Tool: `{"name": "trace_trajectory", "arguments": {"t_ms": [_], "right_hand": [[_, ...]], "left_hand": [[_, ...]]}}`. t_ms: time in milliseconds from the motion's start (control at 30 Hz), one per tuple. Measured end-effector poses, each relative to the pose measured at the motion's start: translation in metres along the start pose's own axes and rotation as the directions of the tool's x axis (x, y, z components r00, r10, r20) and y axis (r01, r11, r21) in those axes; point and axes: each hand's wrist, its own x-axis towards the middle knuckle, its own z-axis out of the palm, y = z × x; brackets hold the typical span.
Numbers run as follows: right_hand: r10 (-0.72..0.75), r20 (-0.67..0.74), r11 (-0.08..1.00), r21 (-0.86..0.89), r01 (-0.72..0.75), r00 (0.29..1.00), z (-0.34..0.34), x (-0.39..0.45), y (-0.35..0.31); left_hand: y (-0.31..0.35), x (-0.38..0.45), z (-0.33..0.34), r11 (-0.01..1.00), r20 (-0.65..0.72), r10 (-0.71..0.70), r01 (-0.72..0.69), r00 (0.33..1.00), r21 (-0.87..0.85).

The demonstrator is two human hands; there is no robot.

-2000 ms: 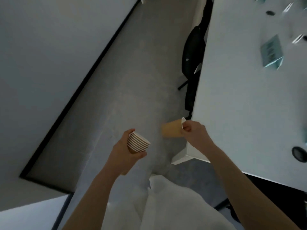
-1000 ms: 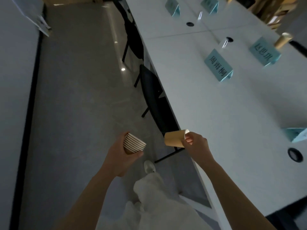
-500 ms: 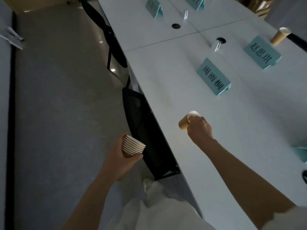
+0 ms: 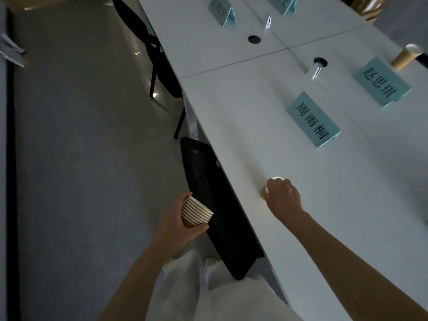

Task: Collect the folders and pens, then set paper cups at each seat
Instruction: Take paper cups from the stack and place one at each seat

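Now my right hand (image 4: 283, 199) curls over a single paper cup (image 4: 266, 187) on the white table (image 4: 254, 117) near its left edge, while my left hand (image 4: 178, 224) grips the stacked cups (image 4: 196, 212) over the floor.

A dim room: grey floor (image 4: 81, 135), long white table (image 4: 254, 135), black chairs (image 4: 208, 205) tucked in.

Name cards (image 4: 313, 120): 周雨桐, 赵思琪 (others perhaps illegible)

You're seeing tan paper cups (image 4: 196, 213) with white rims, teal name cards (image 4: 312, 119) showing black characters, a white table (image 4: 243, 117), black chairs (image 4: 208, 193).
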Motion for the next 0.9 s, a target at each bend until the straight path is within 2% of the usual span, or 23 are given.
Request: {"name": "trace_trajectory", "arguments": {"t_ms": [33, 100, 167, 233, 300, 400, 533, 633, 900], "right_hand": [[-0.011, -0.018, 1.000, 0.021, 0.012, 1.000, -0.004, 0.000, -0.008], [-0.140, -0.063, 0.988, 0.050, 0.143, 0.988, -0.016, 0.005, -0.035], [-0.284, -0.087, 0.925, 0.239, 0.296, 0.955, -0.031, 0.009, -0.075], [-0.336, 0.014, 0.808, 0.518, 0.281, 0.942, -0.050, 0.007, -0.119], [-0.376, 0.145, 0.729, 0.656, 0.195, 0.915, -0.061, 0.010, -0.168], [-0.452, 0.295, 0.791, 0.569, 0.225, 0.842, -0.062, 0.021, -0.229], [-0.382, 0.279, 0.799, 0.578, 0.163, 0.881, -0.069, 0.053, -0.301], [-0.381, 0.299, 0.785, 0.604, 0.135, 0.875, -0.072, 0.076, -0.337], [-0.271, 0.310, 0.714, 0.699, -0.025, 0.911, -0.083, 0.155, -0.373]], "left_hand": [[-0.002, 0.004, -0.004, 1.000, 0.007, 0.006, -0.006, 1.000, 0.002], [-0.004, 0.018, -0.015, 1.000, 0.027, 0.021, -0.022, 0.999, 0.015], [-0.009, 0.033, -0.032, 0.999, 0.073, 0.028, -0.029, 0.997, 0.019], [-0.014, 0.044, -0.048, 0.999, 0.110, 0.031, -0.035, 0.993, 0.031], [-0.024, 0.056, -0.075, 0.997, 0.135, 0.046, -0.054, 0.990, 0.060], [-0.032, 0.074, -0.113, 0.996, 0.143, 0.064, -0.073, 0.988, 0.060], [-0.046, 0.109, -0.179, 0.989, 0.151, 0.104, -0.118, 0.983, 0.088], [-0.059, 0.127, -0.218, 0.991, 0.156, 0.090, -0.103, 0.984, 0.081], [-0.058, 0.202, -0.266, 0.992, 0.184, 0.102, -0.114, 0.978, 0.057]]}}
